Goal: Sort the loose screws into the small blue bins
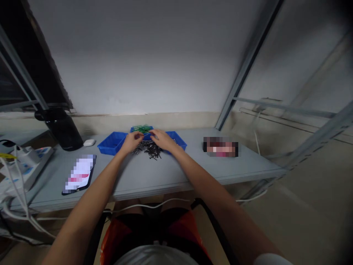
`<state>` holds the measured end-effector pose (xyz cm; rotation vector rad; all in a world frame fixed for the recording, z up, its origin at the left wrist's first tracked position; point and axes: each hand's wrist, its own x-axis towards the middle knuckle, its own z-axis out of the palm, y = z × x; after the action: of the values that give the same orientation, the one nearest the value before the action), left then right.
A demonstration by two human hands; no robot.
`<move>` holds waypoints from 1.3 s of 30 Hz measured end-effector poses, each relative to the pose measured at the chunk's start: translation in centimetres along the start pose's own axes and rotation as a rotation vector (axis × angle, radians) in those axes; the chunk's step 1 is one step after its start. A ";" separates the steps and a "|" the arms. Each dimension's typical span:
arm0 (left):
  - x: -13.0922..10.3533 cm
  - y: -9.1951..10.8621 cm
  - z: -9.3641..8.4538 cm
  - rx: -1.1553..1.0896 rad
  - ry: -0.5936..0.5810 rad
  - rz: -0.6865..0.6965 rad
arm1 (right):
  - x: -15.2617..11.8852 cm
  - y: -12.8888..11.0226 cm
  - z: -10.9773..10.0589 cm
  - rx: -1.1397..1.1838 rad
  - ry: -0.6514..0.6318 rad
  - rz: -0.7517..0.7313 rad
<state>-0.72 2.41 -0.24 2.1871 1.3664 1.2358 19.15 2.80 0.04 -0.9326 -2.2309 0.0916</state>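
The pile of dark screws (pixel 153 150) lies on the counter (pixel 154 176) between the two hands: left hand (pixel 133 141) at the pile's left edge, right hand (pixel 163 140) at its right. Both have fingers curled inward; whether they pinch anything, I cannot tell. Green pieces (pixel 142 128) sit behind the pile.

The person's bare forearms (pixel 100 186) converged over the front edge of the bench (pixel 154 176); left hand (pixel 133 141) and right hand (pixel 162 140) sat close together, fingers (pixel 154 132) bent, nearer its back edge.
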 end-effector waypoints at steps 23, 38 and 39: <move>-0.3 1.8 0.7 -0.406 -0.051 -0.073 | -1.1 -1.6 0.1 0.093 0.011 0.038; -0.4 0.6 0.9 -0.272 -0.061 -0.069 | -20.8 13.2 -13.6 -0.520 0.498 0.695; -0.4 0.6 0.8 -0.275 -0.056 -0.071 | -21.3 13.4 -13.7 -0.523 0.513 0.716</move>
<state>0.18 1.92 -0.52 1.9534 1.1649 1.2440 46.33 -3.71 -6.37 -1.7738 -1.3819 -0.3826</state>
